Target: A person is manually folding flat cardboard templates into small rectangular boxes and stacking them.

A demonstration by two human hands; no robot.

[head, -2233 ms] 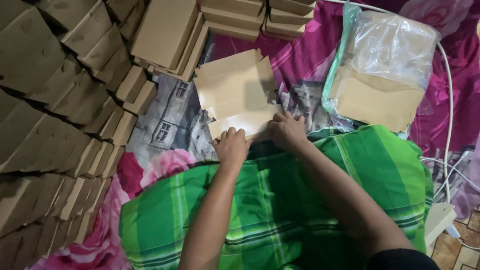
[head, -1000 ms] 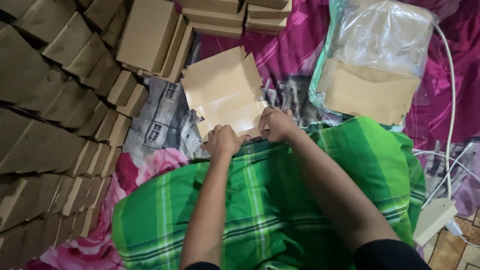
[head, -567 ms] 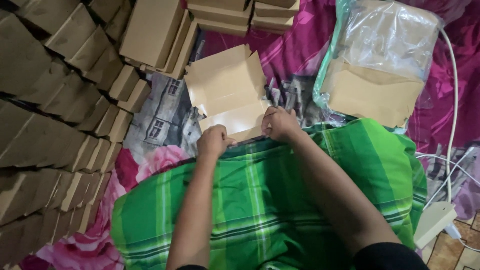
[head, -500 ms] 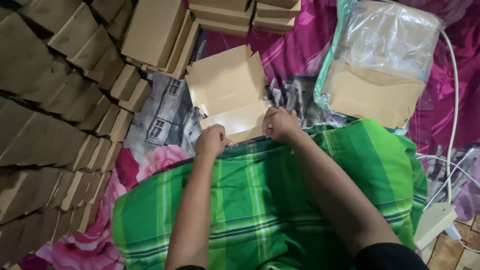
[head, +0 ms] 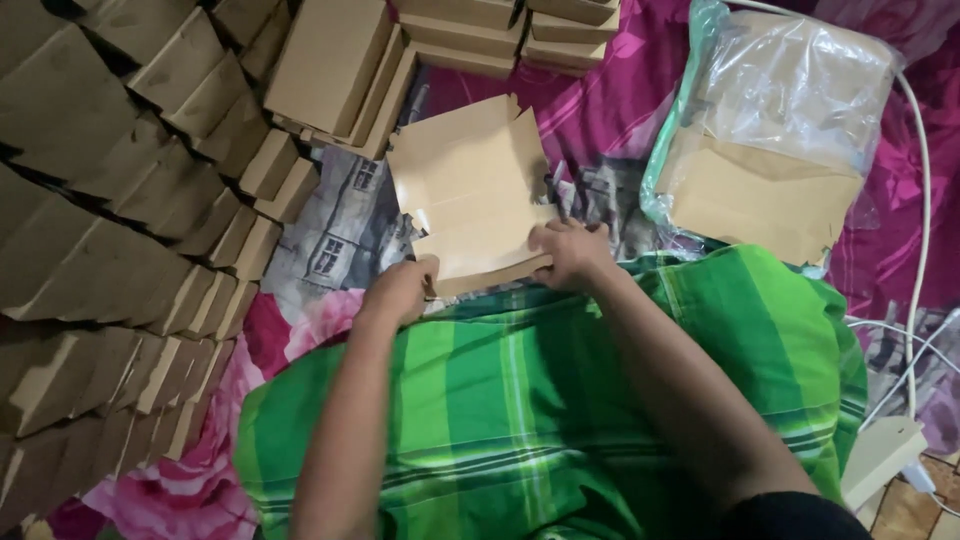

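A flat brown cardboard box blank [head: 472, 195] lies on a flowered cloth in front of my lap, its near edge folded up into a low wall. My left hand [head: 398, 291] grips that folded wall at its left end. My right hand [head: 570, 252] holds the wall at its right end, fingers curled over the cardboard. A green checked cloth [head: 560, 400] covers my lap just below both hands.
Rows of folded brown boxes [head: 130, 220] fill the left side, and more stacked boxes [head: 470, 30] sit at the top. A clear plastic bag of flat blanks [head: 770, 130] lies at the right. A white cable [head: 915, 230] and white adapter [head: 880, 450] run along the right edge.
My left hand has slid leftward to the end of the folded flap. The near flap has been raised from flat into a standing wall while my right hand stayed at its right end.
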